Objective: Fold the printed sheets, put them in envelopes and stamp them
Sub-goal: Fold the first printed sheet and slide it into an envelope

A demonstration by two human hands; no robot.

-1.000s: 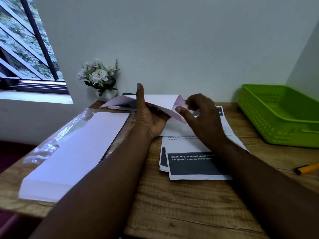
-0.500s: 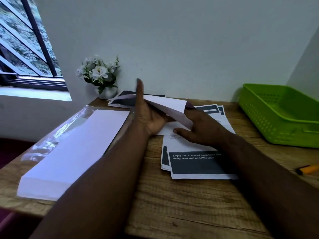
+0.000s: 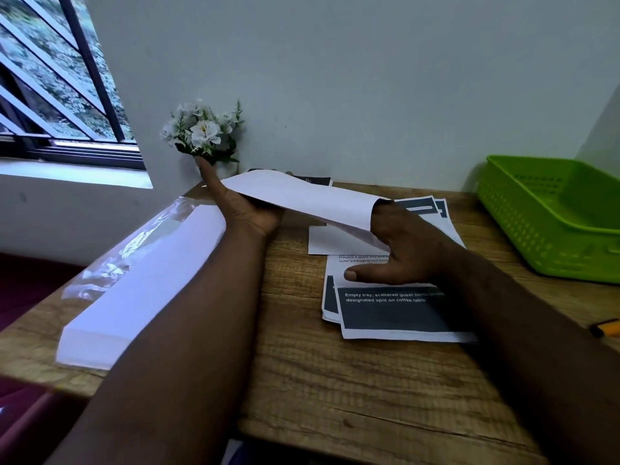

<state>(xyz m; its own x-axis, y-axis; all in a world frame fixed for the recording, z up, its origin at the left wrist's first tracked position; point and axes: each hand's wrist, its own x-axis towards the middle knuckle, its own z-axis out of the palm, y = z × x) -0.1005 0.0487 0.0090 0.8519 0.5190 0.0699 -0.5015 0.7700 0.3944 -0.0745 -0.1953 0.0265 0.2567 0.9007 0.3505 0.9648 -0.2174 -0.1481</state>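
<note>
Left hand [image 3: 250, 209] holding long white paper envelope [image 3: 302, 196] from underneath at its left end, thumb sticking up, fingers hidden beneath. Right hand [image 3: 402, 250] reaching into envelope's open right end; fingers lying inside, out of sight, thumb [image 3: 365, 272] spread out and resting on pile of printed white sheets with dark blocks [image 3: 396, 310] lying at centre of wooden table [image 3: 335, 391]. Envelope hovering tilted above far part of pile. Thick stack of white envelopes in clear plastic wrap [image 3: 141, 280] lying at left. Green plastic basket [image 3: 550, 216] sitting at far right.

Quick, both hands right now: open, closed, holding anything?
Left hand: holds the white envelope from underneath.
Right hand: open, fingers inside the envelope's end, thumb spread over the printed sheets.
</note>
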